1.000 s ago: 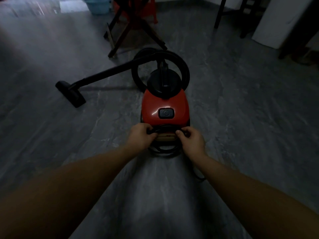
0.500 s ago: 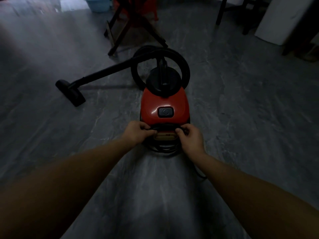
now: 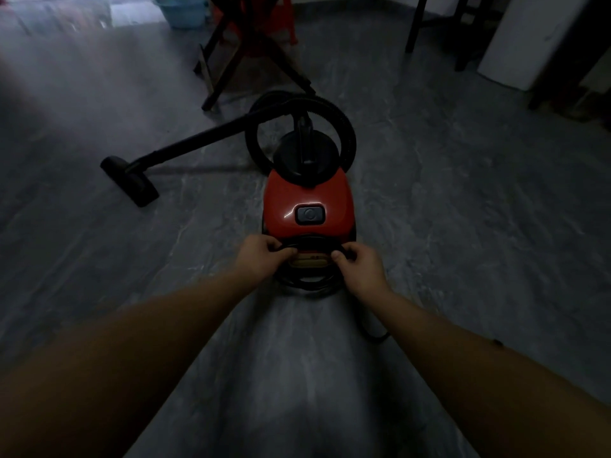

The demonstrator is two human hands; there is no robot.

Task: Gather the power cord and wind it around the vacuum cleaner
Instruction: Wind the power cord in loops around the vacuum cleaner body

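My vacuum cleaner (image 3: 307, 196), red with a black top, sits on the grey floor (image 3: 463, 226) in the middle of the frame. Both my hands are at its near end. My left hand (image 3: 261, 256) has its fingers curled round the black power cord (image 3: 305, 286), and my right hand (image 3: 358, 264) pinches the same cord on the other side. The cord lies in dark loops round the near end of the machine, just below my hands, and one strand trails off under my right forearm. The black hose (image 3: 347, 127) arcs over the far end, and its floor nozzle (image 3: 132, 180) lies at the left of the frame. A blue basin (image 3: 182, 11) stands at the top left.
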